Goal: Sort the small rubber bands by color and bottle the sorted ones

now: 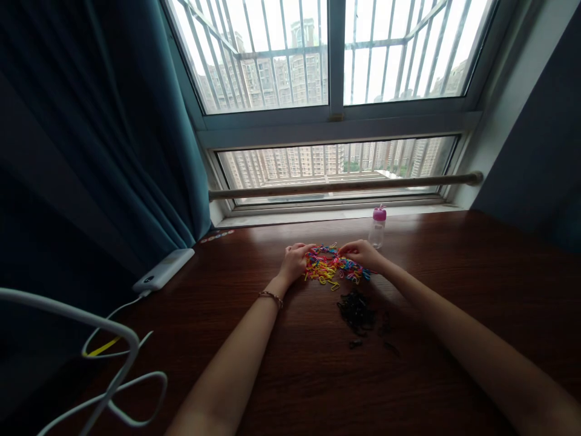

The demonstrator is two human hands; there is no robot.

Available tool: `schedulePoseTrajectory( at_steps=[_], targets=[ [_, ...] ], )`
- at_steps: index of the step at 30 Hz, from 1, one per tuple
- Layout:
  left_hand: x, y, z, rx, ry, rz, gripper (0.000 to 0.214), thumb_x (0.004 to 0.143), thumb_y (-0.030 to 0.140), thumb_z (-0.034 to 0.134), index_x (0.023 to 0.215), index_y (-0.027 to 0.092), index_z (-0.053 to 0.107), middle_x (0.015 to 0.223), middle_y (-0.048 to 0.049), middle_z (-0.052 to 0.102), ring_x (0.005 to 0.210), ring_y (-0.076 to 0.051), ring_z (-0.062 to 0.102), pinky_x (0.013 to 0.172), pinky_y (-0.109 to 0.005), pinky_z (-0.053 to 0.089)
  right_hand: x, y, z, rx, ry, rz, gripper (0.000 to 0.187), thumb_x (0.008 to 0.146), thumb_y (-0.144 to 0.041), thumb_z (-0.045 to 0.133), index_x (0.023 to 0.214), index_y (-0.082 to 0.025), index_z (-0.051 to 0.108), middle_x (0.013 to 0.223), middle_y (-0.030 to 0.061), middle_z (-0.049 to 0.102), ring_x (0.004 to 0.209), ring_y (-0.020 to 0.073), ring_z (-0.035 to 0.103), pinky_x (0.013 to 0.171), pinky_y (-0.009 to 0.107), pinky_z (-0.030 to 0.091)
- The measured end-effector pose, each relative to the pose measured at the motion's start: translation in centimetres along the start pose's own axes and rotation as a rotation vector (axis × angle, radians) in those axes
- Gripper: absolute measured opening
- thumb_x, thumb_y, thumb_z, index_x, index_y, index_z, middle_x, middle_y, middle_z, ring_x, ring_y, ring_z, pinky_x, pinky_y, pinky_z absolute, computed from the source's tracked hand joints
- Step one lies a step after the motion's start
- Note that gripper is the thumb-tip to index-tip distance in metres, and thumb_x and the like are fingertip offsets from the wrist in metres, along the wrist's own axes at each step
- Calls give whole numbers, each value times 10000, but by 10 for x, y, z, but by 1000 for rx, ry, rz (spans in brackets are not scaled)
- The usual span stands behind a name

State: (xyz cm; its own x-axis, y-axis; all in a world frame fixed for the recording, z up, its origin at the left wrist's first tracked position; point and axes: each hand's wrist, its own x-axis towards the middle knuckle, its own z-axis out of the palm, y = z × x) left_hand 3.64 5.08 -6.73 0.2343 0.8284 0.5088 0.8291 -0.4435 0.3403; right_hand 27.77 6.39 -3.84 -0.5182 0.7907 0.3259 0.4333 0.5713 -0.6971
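Dark wooden table (454,290) beneath a barred window, two hands at a heap of tiny bands.
The left hand (295,263), fingers curled, touches the heap of bright multicoloured elastic bands (331,266) at its 9 o'clock. The right hand (363,254) pinches at 2 o'clock, its grip too small to confirm. A pile of black bands (356,312) lies at 6 o'clock. Lifting single bands by the fingertips should limit tangling.

— Any writing to read here?
— None. The white power bank (163,270), well left of the left hand (295,261), shows only a blurred dark mark. The pink-capped bottle (377,227), just beyond the right hand (363,254), has no legible label.
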Motion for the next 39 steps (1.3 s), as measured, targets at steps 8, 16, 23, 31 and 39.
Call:
schedulePoseTrajectory(
  at_steps=[8,16,23,31,39],
  targets=[
    [0,-6,2,21,-32,29,414,764,59,396,1051,281,597,1015,-20,606,1002,-159,487,917,-356,284,40,23,36,-427,42,-173,357,714,-37,466,970,-186,666,995,51,660,986,184,522,866,292,412],
    [1,-3,4,54,-36,-3,392,741,50,402,930,284,654,907,-5,649,979,-187,481,907,-397,286,38,35,40,-473,-27,-190,364,727,-58,449,980,-210,663,1053,16,639,997,190,489,890,303,385],
    [3,-5,3,7,26,-116,357,704,51,393,823,224,682,860,-28,655,918,-189,509,864,-380,359,37,29,40,-515,-45,-168,313,731,-67,474,932,-202,672,1038,58,627,1007,215,491,866,325,381],
    [2,0,1,63,-24,-73,348,735,79,408,868,262,673,910,-14,656,946,-200,477,874,-409,315,34,29,37,-452,108,-125,351,707,8,411,938,-113,645,1041,107,581,910,164,560,819,223,408],
    [-1,6,4,177,-65,51,307,741,105,459,880,279,670,929,-24,639,999,-215,436,943,-462,206,35,28,33,-239,304,-110,271,711,-55,445,753,-150,695,855,65,660,774,153,602,770,247,457]
  ],
)
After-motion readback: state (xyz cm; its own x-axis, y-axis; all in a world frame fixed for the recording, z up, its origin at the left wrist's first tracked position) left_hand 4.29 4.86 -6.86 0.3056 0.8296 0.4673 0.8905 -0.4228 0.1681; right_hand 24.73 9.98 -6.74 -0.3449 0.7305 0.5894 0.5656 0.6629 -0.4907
